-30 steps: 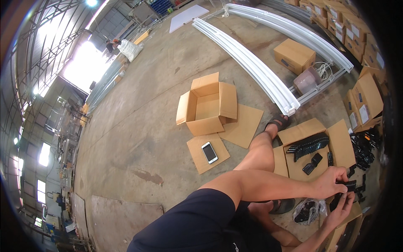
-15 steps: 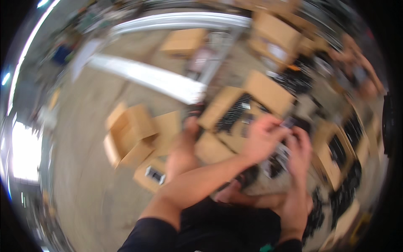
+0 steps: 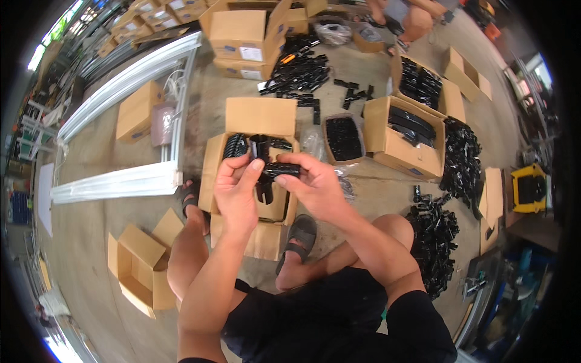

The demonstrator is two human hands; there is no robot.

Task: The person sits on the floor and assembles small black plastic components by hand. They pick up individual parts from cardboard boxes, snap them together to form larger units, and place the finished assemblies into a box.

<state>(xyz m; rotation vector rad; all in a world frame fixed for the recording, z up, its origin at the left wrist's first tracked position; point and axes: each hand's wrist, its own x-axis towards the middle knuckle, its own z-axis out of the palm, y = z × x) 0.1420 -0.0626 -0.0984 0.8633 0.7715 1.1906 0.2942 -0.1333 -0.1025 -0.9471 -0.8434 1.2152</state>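
Far left, an empty carton (image 3: 140, 266) sits open on the floor beside the person's knee. Left hand (image 3: 237, 190) grips an upright black part (image 3: 260, 158), right hand (image 3: 313, 184) pinches a second black piece (image 3: 280, 170) crosswise against it (possibly already joined; too dark to tell), both over an open box (image 3: 257, 124) of like parts. Right: more boxes (image 3: 404, 142), loose black heap (image 3: 434, 233).

Both forearms are reaching forward from the lower edge, meeting in front of the bent knees. The left hand (image 3: 237, 184) is curling upright, thumb and fingers pinching. The right hand (image 3: 311, 181) is closing its grip sideways, fingertips nearly touching the left hand's.
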